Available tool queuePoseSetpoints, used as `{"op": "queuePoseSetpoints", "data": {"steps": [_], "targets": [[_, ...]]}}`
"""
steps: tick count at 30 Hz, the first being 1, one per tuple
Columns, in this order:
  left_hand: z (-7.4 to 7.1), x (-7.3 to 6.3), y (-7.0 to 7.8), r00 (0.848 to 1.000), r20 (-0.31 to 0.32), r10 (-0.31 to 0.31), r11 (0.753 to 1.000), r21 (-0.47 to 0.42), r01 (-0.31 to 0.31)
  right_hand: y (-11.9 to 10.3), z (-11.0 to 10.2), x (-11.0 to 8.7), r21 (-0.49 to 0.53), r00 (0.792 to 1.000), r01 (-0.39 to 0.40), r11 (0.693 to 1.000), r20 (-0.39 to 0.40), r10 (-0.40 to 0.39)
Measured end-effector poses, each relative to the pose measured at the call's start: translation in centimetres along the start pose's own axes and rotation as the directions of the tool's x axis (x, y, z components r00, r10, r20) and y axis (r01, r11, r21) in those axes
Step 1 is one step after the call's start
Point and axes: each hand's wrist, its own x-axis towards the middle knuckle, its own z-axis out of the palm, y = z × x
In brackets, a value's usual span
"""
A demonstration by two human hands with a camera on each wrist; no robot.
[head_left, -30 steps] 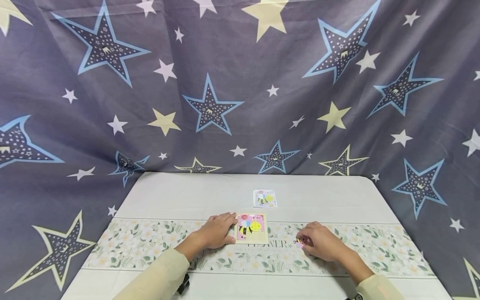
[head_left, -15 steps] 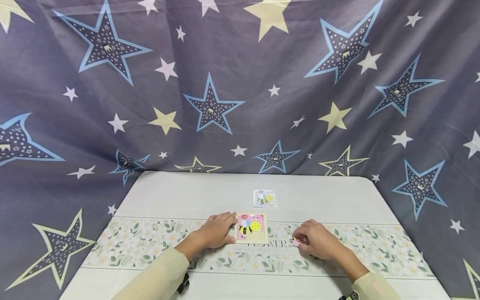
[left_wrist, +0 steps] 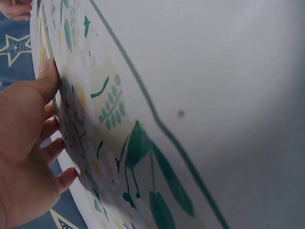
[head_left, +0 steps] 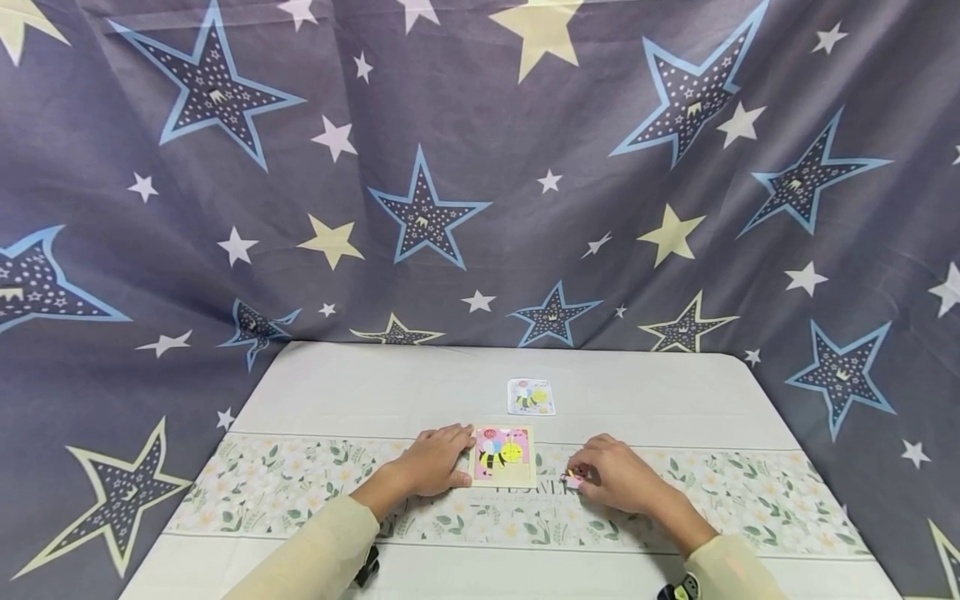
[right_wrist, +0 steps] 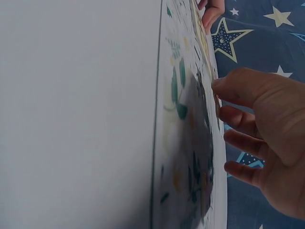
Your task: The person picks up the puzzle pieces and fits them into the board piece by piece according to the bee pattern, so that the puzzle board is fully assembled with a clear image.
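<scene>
A square wooden puzzle with a bee picture on pink lies flat on the table; its lower right corner shows bare pale board. My left hand rests at the puzzle's left edge, thumb near the lower corner and fingers near the upper one. In the left wrist view the fingers of my left hand are spread and touch down at the edge. To the right of the puzzle, my right hand pinches a small pink puzzle piece between thumb and fingers, low over the cloth. The fingers partly hide the piece.
A printed card with the same bee picture lies behind the puzzle. The white tablecloth has a floral band across it. A star-patterned curtain hangs behind the table's far edge.
My right hand has moved left with the puzzle piece, closer to the puzzle. The left hand and the puzzle have stayed in place.
</scene>
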Motion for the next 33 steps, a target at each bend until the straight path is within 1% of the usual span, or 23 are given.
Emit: {"op": "queuePoseSetpoints", "data": {"steps": [8, 14, 19, 28, 33], "targets": [[-0.1, 0.0, -0.1, 1.000, -0.003, 0.006, 1.000, 0.011, -0.006, -0.9, 0.3, 1.4, 0.019, 0.999, -0.003, 1.000, 0.049, 0.002], [0.1, 0.0, -0.1, 1.000, 0.005, 0.000, 1.000, 0.000, 0.000, -1.7, 0.8, 2.6, 0.032, 0.999, 0.023, 0.999, 0.047, -0.024], [0.2, 0.0, -0.2, 1.000, 0.002, 0.001, 1.000, 0.009, -0.001, -2.4, 1.2, 3.6, 0.032, 0.998, 0.045, 0.998, 0.049, -0.047], [0.3, 0.1, -0.3, 1.000, -0.001, -0.003, 1.000, 0.010, 0.003, -3.9, 1.7, 5.6, 0.020, 0.994, 0.066, 0.998, 0.082, -0.068], [0.2, 0.1, -0.2, 1.000, 0.008, -0.003, 1.000, 0.003, 0.003, -4.5, 2.3, 6.6, 0.006, 0.991, 0.104, 0.995, 0.087, -0.104]]}}
